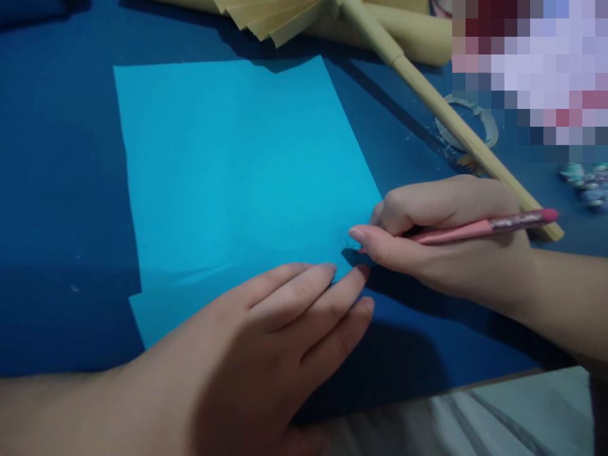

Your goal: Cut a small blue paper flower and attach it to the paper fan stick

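A bright blue sheet of paper lies on the dark blue tabletop, with a fold or overlapping strip along its near side. My left hand rests flat over the near part of the sheet, fingers stretched toward the right, hiding some of that edge. In my right hand is a slim pink pencil, held in a writing grip with its rounded pink end pointing right. Its tip is close to the sheet's lower right corner, beside small faint drawn marks. Whether the tip touches the paper cannot be made out.
Beyond the sheet lie a pleated yellow paper fan, a yellow roll and a long yellow stick slanting behind my right hand. A tape ring and small shiny pieces are at the right. The table's near edge runs below.
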`<state>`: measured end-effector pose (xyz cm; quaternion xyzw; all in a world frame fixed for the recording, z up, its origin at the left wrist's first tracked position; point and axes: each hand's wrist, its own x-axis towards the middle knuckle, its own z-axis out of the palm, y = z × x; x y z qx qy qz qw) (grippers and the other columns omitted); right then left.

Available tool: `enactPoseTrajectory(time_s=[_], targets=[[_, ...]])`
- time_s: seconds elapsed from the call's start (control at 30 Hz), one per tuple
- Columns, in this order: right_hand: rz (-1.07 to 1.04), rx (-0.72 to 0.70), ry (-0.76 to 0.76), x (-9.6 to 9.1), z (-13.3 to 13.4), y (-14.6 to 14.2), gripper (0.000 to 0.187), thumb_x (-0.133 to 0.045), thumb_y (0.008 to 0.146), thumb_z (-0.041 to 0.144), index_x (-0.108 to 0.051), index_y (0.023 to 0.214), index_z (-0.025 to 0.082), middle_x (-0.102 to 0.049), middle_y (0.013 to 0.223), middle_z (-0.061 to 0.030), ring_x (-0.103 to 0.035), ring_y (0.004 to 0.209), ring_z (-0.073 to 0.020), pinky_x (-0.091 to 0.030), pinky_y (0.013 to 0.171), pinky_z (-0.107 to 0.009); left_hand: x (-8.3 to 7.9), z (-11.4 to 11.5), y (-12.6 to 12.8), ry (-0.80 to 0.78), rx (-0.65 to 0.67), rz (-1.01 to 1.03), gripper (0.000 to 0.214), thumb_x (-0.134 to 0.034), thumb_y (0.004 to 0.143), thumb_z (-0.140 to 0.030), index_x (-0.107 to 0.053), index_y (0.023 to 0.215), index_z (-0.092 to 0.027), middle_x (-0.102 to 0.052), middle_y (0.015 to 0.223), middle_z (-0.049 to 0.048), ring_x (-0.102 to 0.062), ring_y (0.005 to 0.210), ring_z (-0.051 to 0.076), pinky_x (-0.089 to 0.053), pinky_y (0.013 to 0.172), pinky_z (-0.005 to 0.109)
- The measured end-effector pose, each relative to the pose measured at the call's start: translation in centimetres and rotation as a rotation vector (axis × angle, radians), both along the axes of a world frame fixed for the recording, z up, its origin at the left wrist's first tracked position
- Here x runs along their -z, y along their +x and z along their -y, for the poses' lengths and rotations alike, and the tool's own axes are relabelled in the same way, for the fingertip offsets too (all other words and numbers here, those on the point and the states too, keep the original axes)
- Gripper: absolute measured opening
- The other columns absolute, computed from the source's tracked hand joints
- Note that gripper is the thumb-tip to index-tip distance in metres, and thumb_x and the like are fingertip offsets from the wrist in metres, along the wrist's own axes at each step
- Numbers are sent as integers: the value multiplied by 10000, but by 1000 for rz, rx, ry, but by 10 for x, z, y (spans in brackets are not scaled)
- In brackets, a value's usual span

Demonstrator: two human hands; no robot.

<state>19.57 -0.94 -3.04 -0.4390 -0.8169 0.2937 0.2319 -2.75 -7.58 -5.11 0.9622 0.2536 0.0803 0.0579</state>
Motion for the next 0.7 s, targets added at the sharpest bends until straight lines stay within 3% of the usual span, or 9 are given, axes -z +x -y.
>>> enactPoseTrajectory(time_s=[0.17,0.33,0.7], targets=[[-140,61,71,2,3,2,416,-710,879,248,-466,548,186,-515,563,28,-493,530,-87,-335,492,-268,1,0,0,-13,3,3,865,-546,799,-763,-507,1467,-215,-505,1550,6,-380,1378,226,-266,1130,366],[12,26,19,-2,4,-1,421,-687,878,191,-449,530,181,-505,527,33,-433,485,-72,-288,456,-264,0,0,1,-37,5,-4,847,-532,824,-745,-492,1477,-208,-508,1547,12,-373,1387,236,-239,1131,380],[41,16,4,-3,2,-4,431,-675,848,135,-402,519,188,-413,503,36,-342,481,-82,-254,470,-283,0,3,2,15,17,-44,824,-503,840,-764,-575,1426,-189,-536,1517,40,-398,1361,268,-261,1135,389]])
